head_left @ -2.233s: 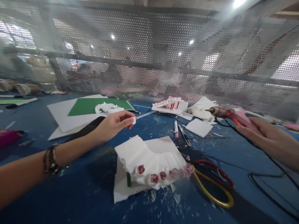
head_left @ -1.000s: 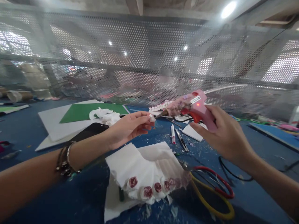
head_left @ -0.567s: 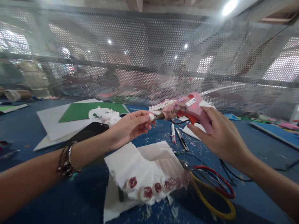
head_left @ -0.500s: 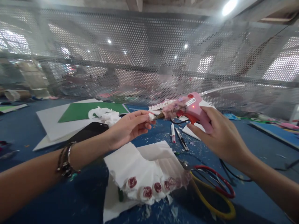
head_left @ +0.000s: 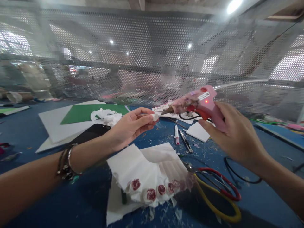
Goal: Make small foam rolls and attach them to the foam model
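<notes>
Between the thumb and fingers of my left hand (head_left: 135,126) is a small white paper rosette (head_left: 155,117). My right hand (head_left: 235,136) grips the handle of a pink glue gun (head_left: 209,104), its red light lit and a clear glue stick jutting from the back. The gun's nozzle points left and stands a little apart from the rosette. Below the hands lies a pleated white paper piece (head_left: 147,167) with several dark red and white rosettes (head_left: 151,194) along its lower edge. Scissors (head_left: 228,196) with red and yellow handles lie at its right.
A marker (head_left: 176,135) and a craft knife (head_left: 185,141) lie beyond the pleated paper. Left are a black phone (head_left: 89,136), green sheet (head_left: 76,114) and crumpled white paper (head_left: 106,116). A black cord (head_left: 239,177) runs at right. A perforated metal screen (head_left: 142,57) closes off the back.
The glue gun has drawn back to the right and slightly up, so its nozzle has left the white rosette. My left hand has hardly moved and keeps its pinch.
</notes>
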`<state>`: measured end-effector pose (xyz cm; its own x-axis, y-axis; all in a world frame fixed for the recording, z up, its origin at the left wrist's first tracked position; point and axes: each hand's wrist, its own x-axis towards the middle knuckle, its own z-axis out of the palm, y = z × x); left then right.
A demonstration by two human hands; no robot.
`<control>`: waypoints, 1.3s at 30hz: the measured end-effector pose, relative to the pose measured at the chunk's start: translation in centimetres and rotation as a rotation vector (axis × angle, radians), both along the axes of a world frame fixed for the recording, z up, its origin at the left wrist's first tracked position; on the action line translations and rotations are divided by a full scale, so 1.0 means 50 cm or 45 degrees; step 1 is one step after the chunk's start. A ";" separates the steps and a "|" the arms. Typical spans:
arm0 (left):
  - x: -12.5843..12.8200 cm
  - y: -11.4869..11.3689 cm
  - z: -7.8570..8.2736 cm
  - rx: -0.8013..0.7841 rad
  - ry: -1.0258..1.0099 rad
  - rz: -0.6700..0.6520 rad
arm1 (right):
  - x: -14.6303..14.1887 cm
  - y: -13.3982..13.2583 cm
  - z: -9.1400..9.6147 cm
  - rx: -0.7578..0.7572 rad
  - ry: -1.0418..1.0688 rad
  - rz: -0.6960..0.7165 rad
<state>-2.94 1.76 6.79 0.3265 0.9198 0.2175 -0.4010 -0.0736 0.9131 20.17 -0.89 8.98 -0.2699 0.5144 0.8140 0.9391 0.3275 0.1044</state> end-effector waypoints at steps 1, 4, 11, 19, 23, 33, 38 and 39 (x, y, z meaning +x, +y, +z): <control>0.000 0.000 0.000 0.021 -0.005 0.003 | 0.000 -0.002 0.003 0.001 0.012 -0.003; -0.002 0.000 -0.001 0.067 0.001 0.004 | -0.003 -0.008 0.009 -0.011 0.027 0.004; -0.001 -0.004 -0.002 0.124 0.050 -0.024 | -0.009 -0.011 0.005 -0.004 -0.012 -0.004; 0.000 -0.011 0.004 0.123 0.054 -0.017 | -0.008 -0.015 0.008 0.001 -0.021 -0.002; 0.000 -0.011 0.003 0.107 0.045 -0.025 | -0.007 -0.016 0.006 0.029 -0.027 0.010; 0.001 -0.011 0.004 0.077 0.019 -0.036 | -0.005 -0.019 0.010 0.074 -0.076 0.014; 0.001 -0.013 0.007 0.083 0.043 0.002 | -0.002 -0.016 0.010 0.125 -0.099 0.020; 0.001 -0.014 0.008 0.082 0.049 0.003 | -0.002 -0.017 0.010 0.130 -0.100 0.018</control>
